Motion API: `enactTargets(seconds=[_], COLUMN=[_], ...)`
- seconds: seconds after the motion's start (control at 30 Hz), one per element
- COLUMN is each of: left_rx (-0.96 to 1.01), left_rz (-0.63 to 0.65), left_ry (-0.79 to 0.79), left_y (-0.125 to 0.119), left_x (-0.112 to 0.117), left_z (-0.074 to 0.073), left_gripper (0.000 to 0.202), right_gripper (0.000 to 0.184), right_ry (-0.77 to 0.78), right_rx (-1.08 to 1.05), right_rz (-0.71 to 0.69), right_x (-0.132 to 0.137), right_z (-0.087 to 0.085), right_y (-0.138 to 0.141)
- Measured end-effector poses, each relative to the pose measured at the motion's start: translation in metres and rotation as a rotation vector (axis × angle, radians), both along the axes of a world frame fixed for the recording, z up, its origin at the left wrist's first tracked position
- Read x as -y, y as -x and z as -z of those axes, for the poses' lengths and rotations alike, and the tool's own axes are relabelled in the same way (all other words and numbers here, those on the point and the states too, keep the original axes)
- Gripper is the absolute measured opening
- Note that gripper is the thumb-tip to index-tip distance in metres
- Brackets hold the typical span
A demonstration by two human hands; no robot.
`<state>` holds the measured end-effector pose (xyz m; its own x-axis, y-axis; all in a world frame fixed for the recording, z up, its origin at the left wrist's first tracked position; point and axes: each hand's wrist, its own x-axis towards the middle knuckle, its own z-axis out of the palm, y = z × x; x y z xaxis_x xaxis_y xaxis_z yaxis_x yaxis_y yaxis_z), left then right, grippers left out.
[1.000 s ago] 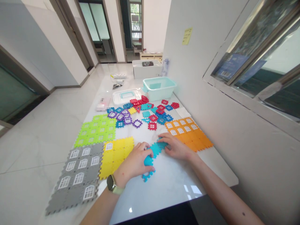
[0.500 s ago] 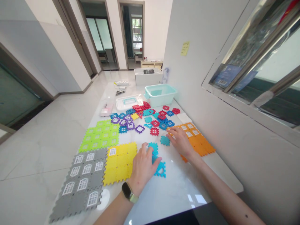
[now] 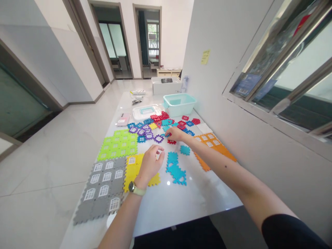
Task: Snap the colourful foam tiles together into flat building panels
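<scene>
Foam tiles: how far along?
Looks past halfway, judging by the pile. Done: the grey panel, yellow panel, lime-green panel and orange panel lie joined. In hand: a teal strip looks partly built; the right hand is at a red tile, the left hand above the yellow panel. Remaining: loose red, blue and purple tiles.
</scene>
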<state>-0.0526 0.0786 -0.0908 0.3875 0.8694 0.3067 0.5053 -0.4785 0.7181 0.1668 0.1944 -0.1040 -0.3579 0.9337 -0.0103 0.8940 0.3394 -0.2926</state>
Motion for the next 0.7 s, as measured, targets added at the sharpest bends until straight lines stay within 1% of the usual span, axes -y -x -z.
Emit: enactTargets(seconds=[0.07, 0.1, 0.17, 0.23, 0.27, 0.33, 0.43, 0.53, 0.63, 0.7], left_rx=[-0.072, -0.115, -0.210, -0.305, -0.345, -0.410, -0.467, -0.471, -0.430, -0.416], left_rz=[0.095, 0.161, 0.333, 0.516, 0.583, 0.658, 0.688, 0.669, 0.613, 0.592], left_ry=[-0.036, -0.057, -0.081, -0.059, -0.039, 0.000, 0.016, 0.042, 0.059, 0.040], left_y=[-0.005, -0.008, -0.013, -0.014, -0.014, -0.013, -0.013, -0.018, -0.022, -0.023], left_x=[0.006, 0.009, 0.016, 0.021, 0.022, 0.025, 0.029, 0.035, 0.038, 0.036], left_z=[0.002, 0.004, 0.007, 0.009, 0.010, 0.009, 0.008, 0.010, 0.013, 0.014], left_gripper=[0.014, 0.019, 0.033, 0.041, 0.043, 0.046, 0.054, 0.064, 0.071, 0.071], right_gripper=[0.025, 0.025, 0.024, 0.025, 0.026, 0.025, 0.021, 0.023, 0.037, 0.048], right_ry=[0.019, 0.025, 0.034, 0.040, 0.040, 0.034, 0.009, -0.015, -0.045, -0.073], right_rx=[0.019, 0.029, 0.054, 0.080, 0.092, 0.109, 0.113, 0.089, 0.043, 0.005], right_rz=[0.013, 0.025, 0.057, 0.097, 0.119, 0.158, 0.191, 0.198, 0.213, 0.226], right_x=[-0.005, -0.007, -0.010, -0.013, -0.014, -0.013, -0.009, -0.003, 0.000, 0.001], right_z=[-0.001, -0.002, -0.003, -0.003, -0.003, -0.002, -0.001, 0.001, 0.003, 0.004], right_y=[0.001, 0.001, 0.002, 0.005, 0.006, 0.010, 0.016, 0.020, 0.020, 0.019])
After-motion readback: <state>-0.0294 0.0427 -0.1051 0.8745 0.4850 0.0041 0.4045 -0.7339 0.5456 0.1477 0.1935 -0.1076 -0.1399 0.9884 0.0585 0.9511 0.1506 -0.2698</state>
